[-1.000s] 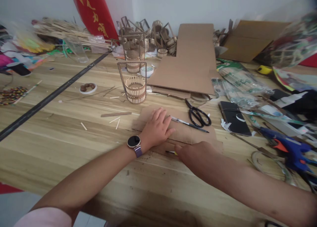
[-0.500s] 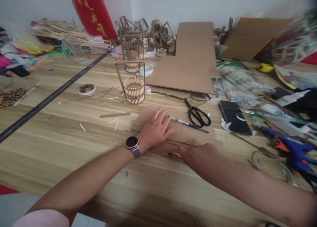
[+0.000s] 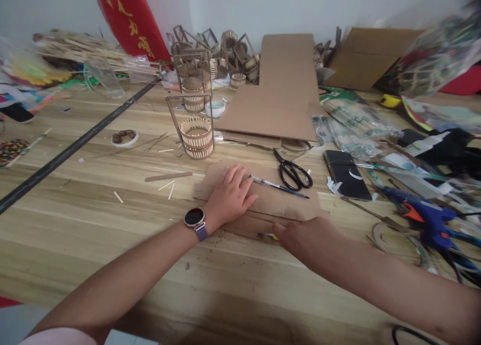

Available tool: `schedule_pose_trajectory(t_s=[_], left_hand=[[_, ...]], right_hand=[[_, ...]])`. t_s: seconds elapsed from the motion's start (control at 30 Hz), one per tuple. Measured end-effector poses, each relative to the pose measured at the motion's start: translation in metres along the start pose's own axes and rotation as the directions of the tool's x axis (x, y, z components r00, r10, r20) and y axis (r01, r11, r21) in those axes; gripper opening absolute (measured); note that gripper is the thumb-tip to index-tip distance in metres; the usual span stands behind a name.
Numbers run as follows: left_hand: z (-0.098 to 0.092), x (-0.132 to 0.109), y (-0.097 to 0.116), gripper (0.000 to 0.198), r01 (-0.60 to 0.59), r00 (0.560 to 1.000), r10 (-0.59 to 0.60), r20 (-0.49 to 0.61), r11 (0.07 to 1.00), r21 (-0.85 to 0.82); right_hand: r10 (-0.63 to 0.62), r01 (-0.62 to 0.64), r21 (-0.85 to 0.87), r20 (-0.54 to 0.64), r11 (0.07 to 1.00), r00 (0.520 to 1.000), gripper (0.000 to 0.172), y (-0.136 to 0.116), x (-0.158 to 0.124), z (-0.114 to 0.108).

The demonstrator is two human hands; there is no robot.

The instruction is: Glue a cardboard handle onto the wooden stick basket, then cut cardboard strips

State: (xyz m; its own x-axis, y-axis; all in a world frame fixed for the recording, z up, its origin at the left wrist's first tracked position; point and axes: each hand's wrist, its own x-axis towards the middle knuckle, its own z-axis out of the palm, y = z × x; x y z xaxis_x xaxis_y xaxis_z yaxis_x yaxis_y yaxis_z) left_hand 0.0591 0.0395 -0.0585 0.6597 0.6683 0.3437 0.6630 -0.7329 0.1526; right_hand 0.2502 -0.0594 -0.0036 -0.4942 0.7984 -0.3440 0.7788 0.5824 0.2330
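At the lower center of the frame, brown crumbs dot the wooden tabletop, a likely sign that some cutting is done. Just beyond them, the right hand has its fingers closed around a small yellow-handled cutter, its thin tip pointing left over the near edge of the cardboard at mid-frame. The left hand lies palm down on that cardboard, fingers loosely spread and grasping nothing. A dark line runs between the hands; whether it is a finished cut or the edge of a second layer, I cannot tell, so the cutting looks to be under way rather than complete. Farther up the sheet, a pen and black-handled scissors lie unused. Left of center, a brown strip and short pale sticks lie loose, apparently not fitted to anything. Above them stands a small slatted basket, its handle already on and its build seemingly finished, with similar baskets heaped at upper center.
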Motion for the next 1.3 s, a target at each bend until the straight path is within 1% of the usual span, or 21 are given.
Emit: schedule_pose_trajectory(t_s=[0.13,0.23,0.3,0.43,0.57,0.63,0.7,0.8,0.9,1.0,1.07,1.17,1.3], left_hand=[[-0.002,0.0,0.0,0.045,0.0,1.0,0.0,-0.005,1.0,-0.007],[-0.003,0.0,0.0,0.044,0.0,1.0,0.0,-0.005,1.0,-0.011],[-0.003,0.0,0.0,0.044,0.0,1.0,0.0,-0.006,1.0,-0.009],[-0.002,0.0,0.0,0.045,0.001,1.0,-0.001,-0.001,1.0,-0.005],[-0.003,0.0,0.0,0.047,-0.005,1.0,0.005,0.008,1.0,0.004],[-0.003,0.0,0.001,0.047,-0.006,1.0,0.006,0.009,1.0,0.009],[-0.004,0.0,0.001,0.046,-0.006,1.0,0.006,0.007,1.0,0.009],[-0.004,0.0,0.0,0.045,-0.015,1.0,0.015,0.0,1.0,0.02],[-0.004,0.0,0.0,0.046,-0.019,1.0,0.02,-0.007,0.999,0.037],[-0.004,0.0,0.0,0.046,-0.016,1.0,0.016,-0.007,0.999,0.031],[-0.004,0.0,0.0,0.045,-0.015,1.0,0.015,-0.005,1.0,0.022],[-0.004,0.001,0.0,0.044,-0.016,1.0,0.016,-0.001,1.0,0.023],[-0.005,0.0,0.0,0.042,-0.019,1.0,0.019,-0.007,1.0,0.015]], right_hand=[[-0.007,0.008,-0.02,0.027,1.0,1.0,0.036,0.001,-0.005,-0.008],[0.005,-0.006,0.017,0.091,1.0,0.996,0.036,0.002,-0.007,-0.017],[0.01,-0.014,0.043,0.102,0.999,0.995,0.035,0.003,-0.008,-0.02],[0.009,-0.012,0.031,0.087,0.999,0.996,0.035,0.007,-0.012,-0.015],[0.008,-0.015,0.05,0.122,0.999,0.992,0.047,0.014,-0.021,-0.008],[0.017,-0.026,0.069,0.127,0.997,0.992,0.05,0.017,-0.025,-0.006],[0.026,-0.034,0.061,0.122,0.998,0.992,0.045,0.018,-0.028,-0.006],[0.009,-0.013,0.055,0.073,0.998,0.997,0.035,0.019,-0.03,-0.005],[0.002,-0.003,0.026,0.028,1.0,1.0,0.037,0.02,-0.031,-0.003],[0.019,-0.018,-0.012,0.085,1.0,0.996,0.041,0.022,-0.034,-0.001],[0.026,-0.025,-0.008,0.118,1.0,0.993,0.042,0.024,-0.036,-0.001],[0.033,-0.034,0.006,0.127,0.999,0.991,0.046,0.026,-0.039,-0.001],[0.018,-0.016,-0.018,0.13,1.0,0.991,0.047,0.025,-0.042,-0.008]])
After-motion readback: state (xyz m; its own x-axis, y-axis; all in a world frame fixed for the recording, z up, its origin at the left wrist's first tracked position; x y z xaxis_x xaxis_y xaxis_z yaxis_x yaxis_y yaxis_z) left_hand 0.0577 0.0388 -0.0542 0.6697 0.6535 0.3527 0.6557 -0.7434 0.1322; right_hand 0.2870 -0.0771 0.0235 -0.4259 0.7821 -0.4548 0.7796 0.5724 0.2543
